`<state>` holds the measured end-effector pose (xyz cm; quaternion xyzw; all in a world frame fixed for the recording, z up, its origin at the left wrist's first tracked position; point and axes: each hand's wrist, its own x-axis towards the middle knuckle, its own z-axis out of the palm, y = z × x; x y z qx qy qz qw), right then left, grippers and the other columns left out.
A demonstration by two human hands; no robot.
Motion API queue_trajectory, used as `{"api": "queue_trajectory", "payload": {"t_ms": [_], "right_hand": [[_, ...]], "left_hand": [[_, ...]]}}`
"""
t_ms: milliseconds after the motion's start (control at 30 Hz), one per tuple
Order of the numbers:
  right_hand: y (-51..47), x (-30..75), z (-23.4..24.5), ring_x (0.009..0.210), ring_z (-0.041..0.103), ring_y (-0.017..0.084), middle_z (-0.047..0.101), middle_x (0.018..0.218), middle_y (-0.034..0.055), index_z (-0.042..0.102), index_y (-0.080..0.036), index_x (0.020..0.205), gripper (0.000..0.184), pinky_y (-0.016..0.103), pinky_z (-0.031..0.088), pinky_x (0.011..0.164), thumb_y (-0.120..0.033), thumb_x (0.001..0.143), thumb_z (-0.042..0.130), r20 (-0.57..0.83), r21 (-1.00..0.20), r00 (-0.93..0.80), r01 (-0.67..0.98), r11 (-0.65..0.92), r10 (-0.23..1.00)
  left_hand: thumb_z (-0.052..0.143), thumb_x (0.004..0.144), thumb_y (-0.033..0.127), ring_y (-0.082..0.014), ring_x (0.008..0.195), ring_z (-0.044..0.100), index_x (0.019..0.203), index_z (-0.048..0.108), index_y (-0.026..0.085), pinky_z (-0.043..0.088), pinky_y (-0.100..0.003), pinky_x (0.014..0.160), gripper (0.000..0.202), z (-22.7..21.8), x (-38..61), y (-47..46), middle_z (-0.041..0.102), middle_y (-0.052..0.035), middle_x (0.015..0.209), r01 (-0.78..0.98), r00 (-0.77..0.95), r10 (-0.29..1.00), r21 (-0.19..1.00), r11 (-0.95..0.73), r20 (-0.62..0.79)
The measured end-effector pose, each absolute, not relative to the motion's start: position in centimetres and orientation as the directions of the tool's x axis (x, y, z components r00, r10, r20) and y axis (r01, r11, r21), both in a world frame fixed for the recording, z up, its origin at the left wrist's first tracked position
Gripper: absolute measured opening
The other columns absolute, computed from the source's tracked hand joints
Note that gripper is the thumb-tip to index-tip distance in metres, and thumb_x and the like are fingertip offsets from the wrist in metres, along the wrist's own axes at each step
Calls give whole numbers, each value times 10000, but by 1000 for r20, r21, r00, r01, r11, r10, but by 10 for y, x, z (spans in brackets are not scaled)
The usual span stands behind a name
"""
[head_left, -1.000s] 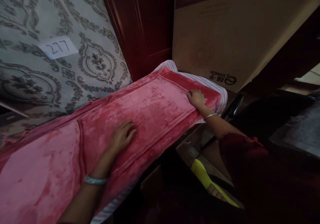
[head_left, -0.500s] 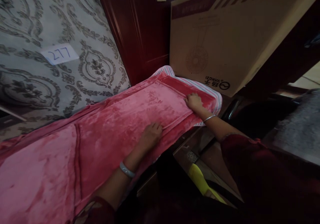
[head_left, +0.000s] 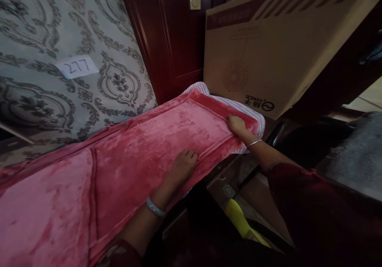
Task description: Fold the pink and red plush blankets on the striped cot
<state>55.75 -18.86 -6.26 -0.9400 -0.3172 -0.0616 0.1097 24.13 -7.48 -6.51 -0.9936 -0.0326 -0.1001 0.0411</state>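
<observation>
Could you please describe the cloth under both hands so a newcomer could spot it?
From the big cardboard box at the back right, a long pink plush cover runs toward the near left, the left hand and right hand on its near edge. Unlike the striped cloth peeking out beneath, it is plain, velvety pink.

We see the left hand (head_left: 182, 167) flat, palm down, on the pink plush blanket (head_left: 134, 151) at its near edge. The right hand (head_left: 237, 124) is on the same blanket, further out at the corner, fingers curled onto the fabric. Pinching or pressing, we can't tell. A striped cloth (head_left: 240, 105) peeks out under the blanket just past the right hand. A cardboard box (head_left: 262, 48) stands just behind that hand. A dark red wood panel (head_left: 176, 40) is beyond both hands. A patterned grey surface (head_left: 113, 80) lies well left of the left hand, with a paper label (head_left: 76, 67) reading 277. A yellow object (head_left: 238, 215) sits below the right forearm, in shadow.
</observation>
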Motion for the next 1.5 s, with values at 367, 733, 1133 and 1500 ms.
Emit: {"api": "queue_trajectory", "payload": {"t_ms": [367,733,1133,1500], "right_hand": [[-205,553,-60,1095,675,332,706,1185,216,634,-107,1249,402,354,494,824,-381,1048,419,178,-102,787,612,-784,591],[-216,556,-64,1060,668,348,702,1156,241,655,-77,1230,416,383,497,828,-360,1028,425,207,-97,811,574,-813,548],[-175,494,-88,1504,258,391,295,1672,66,334,-328,1602,657,673,303,1131,-616,1013,299,143,-9,508,859,-512,849],[-150,460,-68,1488,320,390,376,1628,112,453,-284,1545,605,691,318,1122,-569,1043,274,129,-70,384,923,-377,914]], "left_hand": [[476,920,108,-294,1135,606,1261,641,176,478,-449,961,385,-71,144,-69,679,-131,1245,315,931,291,-78,-946,221],[411,985,173,-243,904,669,1095,706,178,544,-366,793,316,-94,53,-43,716,-126,1021,276,815,165,-121,-954,555],[396,1013,379,-420,1387,484,1417,609,209,436,-619,1049,487,-117,25,-61,547,-175,1497,548,784,434,-166,-820,444],[372,1032,377,-271,1249,627,1349,647,214,503,-479,1065,450,-57,36,-43,688,-109,1330,503,763,511,133,-854,395]]}}
